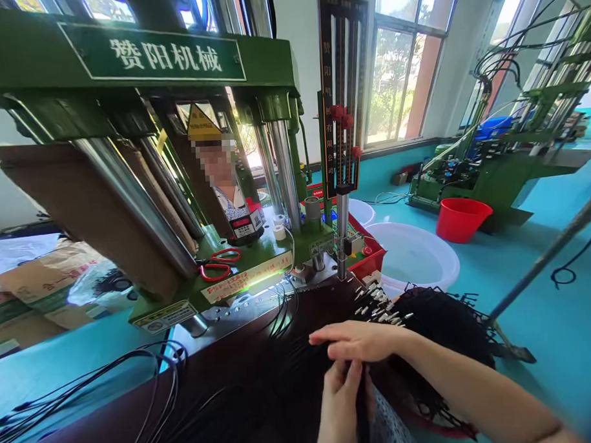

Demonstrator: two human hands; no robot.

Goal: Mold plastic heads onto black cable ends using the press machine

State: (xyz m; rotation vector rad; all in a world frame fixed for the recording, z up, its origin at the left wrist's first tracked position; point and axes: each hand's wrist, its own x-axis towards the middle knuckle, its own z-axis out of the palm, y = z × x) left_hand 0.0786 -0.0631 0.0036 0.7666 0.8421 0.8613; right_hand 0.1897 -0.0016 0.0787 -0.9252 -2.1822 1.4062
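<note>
1. Green hydraulic press (pixel 268 66) w/ white lettering; steel columns; fills upper L.
2. 2nd green machine (pixel 510 185), far R, on turquoise floor.
3. Dk brown tabletop (pixel 208 363) in front of press, w/ blk cables lying along it.
4. White plastic tub (pixel 446 258) on floor, beyond table, R side.
5. Blk cable heap (pixel 439 326), R of table, just past R forearm.
6. Red bucket (pixel 463 222), beyond tub, nr 2nd machine.
7. Blk cable bundle (pixel 83 384), lower L, loops over table edge.
8. R hand (pixel 370 340): palm down, fingers straight out & pointing L, above table, just over L fingertips.
9. L hand (pixel 339 397): fingers bent, thumb up nr them; can't tell if it pinches a cable.
10. Cable bunch (pixel 281 316), hangs from press's front edge onto table, ahead of hands.
11. Red-handled scissors (pixel 214 265) on press bed.
12. Metal connector ends (pixel 380 306), nr R wrist.
</note>
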